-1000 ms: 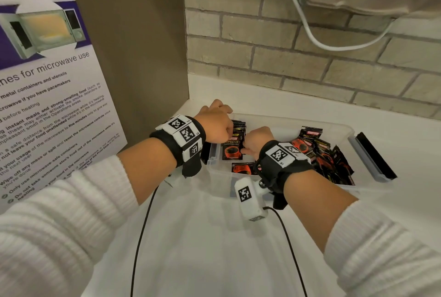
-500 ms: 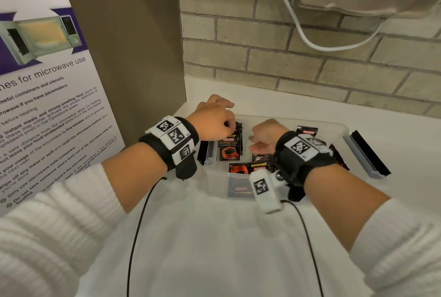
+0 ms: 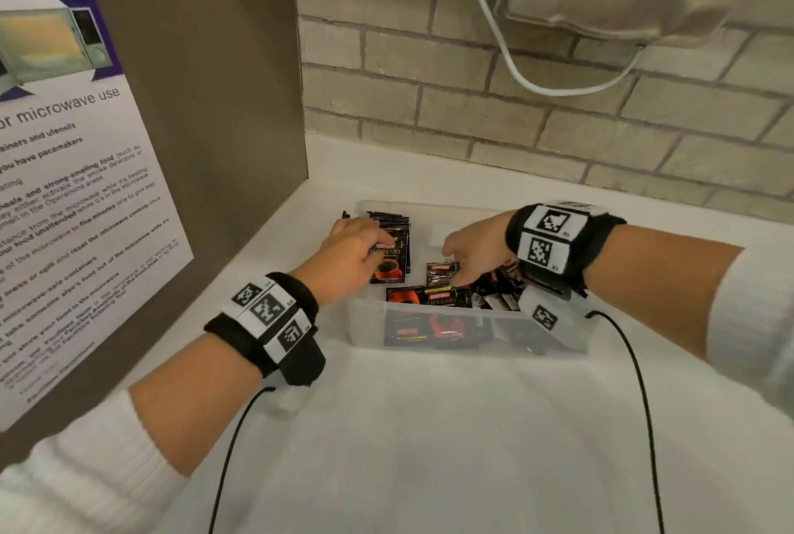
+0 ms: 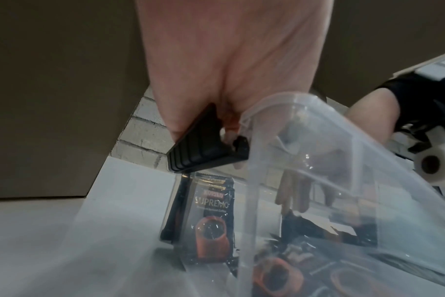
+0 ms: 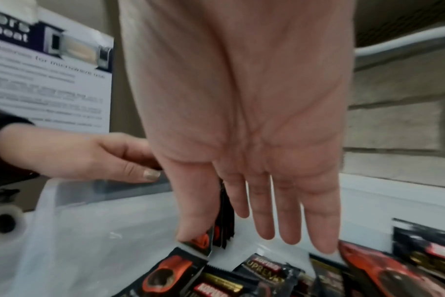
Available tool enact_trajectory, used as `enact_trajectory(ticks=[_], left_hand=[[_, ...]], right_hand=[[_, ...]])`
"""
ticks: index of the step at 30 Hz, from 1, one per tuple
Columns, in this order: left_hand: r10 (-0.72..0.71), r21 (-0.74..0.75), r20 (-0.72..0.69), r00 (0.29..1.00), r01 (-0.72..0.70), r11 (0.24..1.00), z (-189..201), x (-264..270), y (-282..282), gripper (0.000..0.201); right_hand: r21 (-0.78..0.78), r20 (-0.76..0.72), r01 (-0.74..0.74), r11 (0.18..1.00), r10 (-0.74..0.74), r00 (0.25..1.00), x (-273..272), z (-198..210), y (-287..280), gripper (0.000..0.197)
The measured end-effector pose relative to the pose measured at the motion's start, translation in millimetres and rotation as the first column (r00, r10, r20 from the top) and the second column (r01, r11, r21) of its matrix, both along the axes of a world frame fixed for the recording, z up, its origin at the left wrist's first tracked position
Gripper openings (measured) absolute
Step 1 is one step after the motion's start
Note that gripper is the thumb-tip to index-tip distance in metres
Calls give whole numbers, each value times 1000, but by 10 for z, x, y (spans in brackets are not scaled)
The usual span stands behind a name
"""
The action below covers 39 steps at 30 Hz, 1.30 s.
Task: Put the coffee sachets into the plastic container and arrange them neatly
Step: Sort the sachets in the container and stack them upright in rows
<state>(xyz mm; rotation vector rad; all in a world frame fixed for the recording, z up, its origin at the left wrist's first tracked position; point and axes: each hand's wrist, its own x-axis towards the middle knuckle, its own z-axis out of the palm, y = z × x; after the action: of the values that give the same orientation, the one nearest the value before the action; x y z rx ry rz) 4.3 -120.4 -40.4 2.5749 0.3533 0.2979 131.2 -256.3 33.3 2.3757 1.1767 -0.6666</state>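
Container: the clear plastic container [image 3: 468, 334] sits on the white counter [image 3: 429, 447], near the brick wall [image 3: 558, 138]; all places below are given relative to it.
Upright stack: a row of coffee sachets [image 3: 389, 250] stands on edge against the container's left end wall.
Loose pile: more sachets [image 3: 447, 295] lie flat and jumbled across the container's floor, from the middle toward its right end.
Left hand: the left hand [image 3: 350, 261] is at the container's left end, fingers curled around the top of the upright stack, bracing it. The black latch [image 4: 207, 146] on that end sits against the palm.
Right hand: the right hand [image 5: 244, 160] hangs over the middle of the container, fingers straight and spread. The thumb tip touches one sachet edge, with no grip visible.
Step in hand (judged): taking the next loose sachet to add to the upright stack.
Technique: pinch one sachet only, by a short edge. Turn it print-forward to match the stack. Slide it in beside the last one while the left hand keeps the row from toppling.
Risk: the foil is slippery, so two may lift together.
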Motion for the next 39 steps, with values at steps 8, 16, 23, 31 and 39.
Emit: enact_trajectory(ticks=[8,16,23,31,39], left_hand=[[3,62,-1,1000,-3,998,-57,34,5,35],[21,87,-19,1000,-19,996,-80,73,40,36],[-5,114,-79,997,14,993,-39,65,43,37],[86,-392,239,967,16,920,567,91,-232,51],[-26,-916,121,992,122,382,620,235,-619,23]], right_hand=[[-203,-124,7,979,-33,992,-72,-325,507,65],[-314,-217,-96,944,27,976,-3,-342,637,47],[-75,-81,-195,978,188,979,78,-16,469,38],[385,2,-72,920,77,997,213,597,-127,26],[773,-78,80,629,-32,996,84,450,-281,21]])
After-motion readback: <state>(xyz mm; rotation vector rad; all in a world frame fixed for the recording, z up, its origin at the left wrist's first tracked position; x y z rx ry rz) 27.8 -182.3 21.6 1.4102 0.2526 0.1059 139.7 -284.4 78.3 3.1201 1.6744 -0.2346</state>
